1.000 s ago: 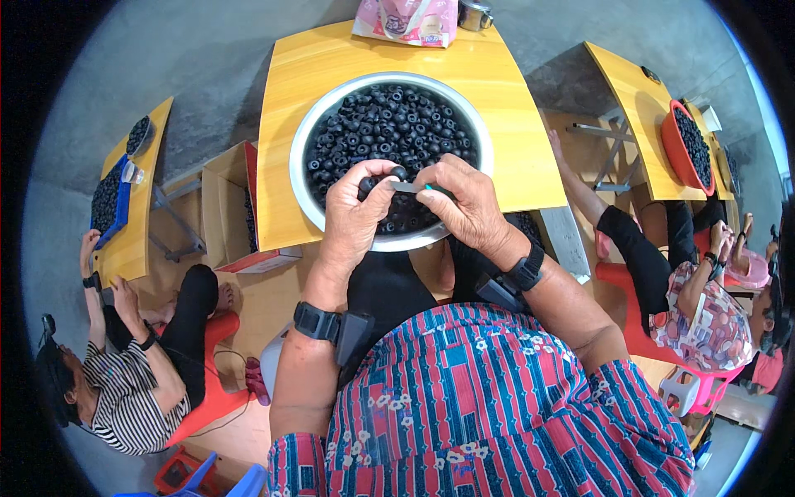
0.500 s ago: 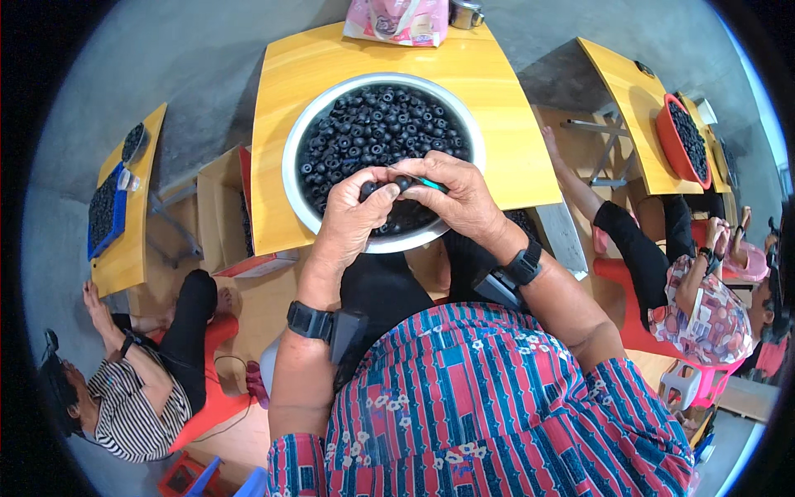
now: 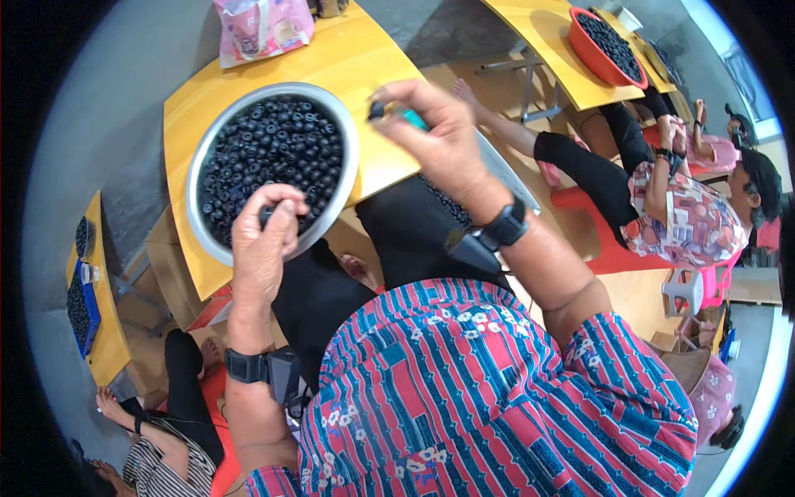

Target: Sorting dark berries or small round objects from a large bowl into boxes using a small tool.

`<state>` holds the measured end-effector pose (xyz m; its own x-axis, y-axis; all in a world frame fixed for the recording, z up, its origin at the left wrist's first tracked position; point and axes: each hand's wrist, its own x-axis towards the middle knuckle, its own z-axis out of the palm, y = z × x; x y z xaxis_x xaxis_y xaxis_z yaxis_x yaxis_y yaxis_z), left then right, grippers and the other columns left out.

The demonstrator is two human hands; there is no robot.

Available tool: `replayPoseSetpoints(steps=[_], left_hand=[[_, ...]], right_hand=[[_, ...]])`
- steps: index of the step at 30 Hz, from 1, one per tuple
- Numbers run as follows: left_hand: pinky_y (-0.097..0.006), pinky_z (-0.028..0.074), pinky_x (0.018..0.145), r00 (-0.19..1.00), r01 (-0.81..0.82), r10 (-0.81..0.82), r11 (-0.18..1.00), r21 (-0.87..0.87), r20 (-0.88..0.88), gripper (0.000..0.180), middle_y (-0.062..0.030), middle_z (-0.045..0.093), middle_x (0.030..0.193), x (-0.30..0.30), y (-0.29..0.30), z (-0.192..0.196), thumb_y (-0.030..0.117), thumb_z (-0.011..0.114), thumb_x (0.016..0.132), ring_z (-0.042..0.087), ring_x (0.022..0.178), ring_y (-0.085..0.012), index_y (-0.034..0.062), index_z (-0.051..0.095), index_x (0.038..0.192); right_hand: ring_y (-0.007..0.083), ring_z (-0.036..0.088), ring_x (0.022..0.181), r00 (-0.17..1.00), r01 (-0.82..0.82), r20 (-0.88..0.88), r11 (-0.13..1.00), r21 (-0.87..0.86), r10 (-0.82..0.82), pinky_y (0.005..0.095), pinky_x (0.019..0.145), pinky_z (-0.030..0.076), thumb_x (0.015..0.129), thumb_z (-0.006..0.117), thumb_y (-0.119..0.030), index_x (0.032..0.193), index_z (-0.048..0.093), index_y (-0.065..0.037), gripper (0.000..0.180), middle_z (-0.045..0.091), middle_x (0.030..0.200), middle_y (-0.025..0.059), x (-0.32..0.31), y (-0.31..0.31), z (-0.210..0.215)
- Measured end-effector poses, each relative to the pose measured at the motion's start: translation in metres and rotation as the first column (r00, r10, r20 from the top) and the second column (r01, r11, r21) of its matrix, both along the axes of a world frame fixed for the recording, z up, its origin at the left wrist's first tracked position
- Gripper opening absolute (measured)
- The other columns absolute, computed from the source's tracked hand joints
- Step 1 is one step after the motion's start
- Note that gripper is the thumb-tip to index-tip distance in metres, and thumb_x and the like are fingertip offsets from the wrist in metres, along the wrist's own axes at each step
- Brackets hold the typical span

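With the left hand [image 3: 263, 236] pinched around one dark berry over the metal bowl [image 3: 199, 178] and the right hand [image 3: 439, 137] closed on a teal-handled tool [image 3: 406, 116] to its right, the slippery berry could roll off the yellow table [image 3: 377, 70].

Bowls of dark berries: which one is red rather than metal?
The red bowl on the yellow table at upper right. The big bowl under the person's left hand is silver metal.
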<state>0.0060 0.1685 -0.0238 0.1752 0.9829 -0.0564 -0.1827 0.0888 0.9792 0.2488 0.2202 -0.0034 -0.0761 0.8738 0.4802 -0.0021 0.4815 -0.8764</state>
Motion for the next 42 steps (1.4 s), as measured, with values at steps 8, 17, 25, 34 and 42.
replayPoseSetpoints(steps=[8,17,25,34,42], left_hand=[[-0.015,0.029,0.049,0.820,0.483,-0.554,0.806,-0.341,-0.147,0.020,-0.0039,0.057,0.092,0.077,0.007,0.009,0.010,0.059,0.092,0.038,0.058,-0.0002,0.0010,0.057,0.109],[-0.039,0.047,0.097,0.862,0.459,-0.265,0.771,-0.442,0.432,0.045,-0.0070,0.048,0.111,0.144,0.030,-0.044,0.025,0.054,0.098,0.053,0.094,-0.0202,0.0124,0.043,0.140],[-0.036,0.044,0.100,0.852,0.495,-0.444,0.855,-0.154,0.278,0.056,-0.0149,0.044,0.137,0.106,0.017,-0.021,0.026,0.055,0.097,0.050,0.119,-0.0222,0.0046,0.033,0.145],[-0.026,0.054,0.080,0.841,0.397,-0.264,0.894,-0.208,0.472,0.039,-0.0085,0.061,0.110,0.084,-0.019,-0.013,0.017,0.057,0.096,0.063,0.092,-0.0136,0.0023,0.048,0.131],[-0.024,0.054,0.072,0.787,0.360,-0.088,0.869,-0.338,0.611,0.017,-0.0042,0.064,0.099,0.072,-0.019,-0.022,0.008,0.060,0.093,0.061,0.079,-0.0088,0.0057,0.057,0.110]], right_hand=[[0.0050,0.059,0.084,0.945,0.315,-0.105,0.948,0.039,-0.310,0.0198,0.076,0.047,0.084,0.067,0.000,0.104,0.063,-0.003,0.021,0.065,0.093,-0.0007,0.074,-0.038,0.030],[0.0050,0.059,0.084,0.929,0.353,-0.113,0.935,-0.018,-0.353,0.0197,0.075,0.047,0.084,0.067,-0.003,0.105,0.063,-0.003,0.021,0.065,0.091,-0.0009,0.082,-0.058,0.030],[0.0042,0.056,0.084,0.957,0.251,-0.112,0.958,-0.139,-0.267,0.0219,0.077,0.046,0.082,0.069,-0.007,0.099,0.064,-0.004,0.018,0.063,0.091,-0.0032,0.086,-0.060,0.009],[0.0066,0.058,0.087,0.987,-0.136,0.055,0.968,-0.209,0.151,0.0234,0.080,0.047,0.082,0.068,-0.006,0.098,0.065,0.000,0.017,0.065,0.093,0.0008,0.025,-0.071,-0.015],[0.0076,0.060,0.092,0.954,-0.300,-0.063,0.913,-0.277,0.295,0.0238,0.084,0.048,0.080,0.069,-0.002,0.106,0.064,-0.001,0.027,0.066,0.096,0.0010,0.016,-0.066,-0.032]])
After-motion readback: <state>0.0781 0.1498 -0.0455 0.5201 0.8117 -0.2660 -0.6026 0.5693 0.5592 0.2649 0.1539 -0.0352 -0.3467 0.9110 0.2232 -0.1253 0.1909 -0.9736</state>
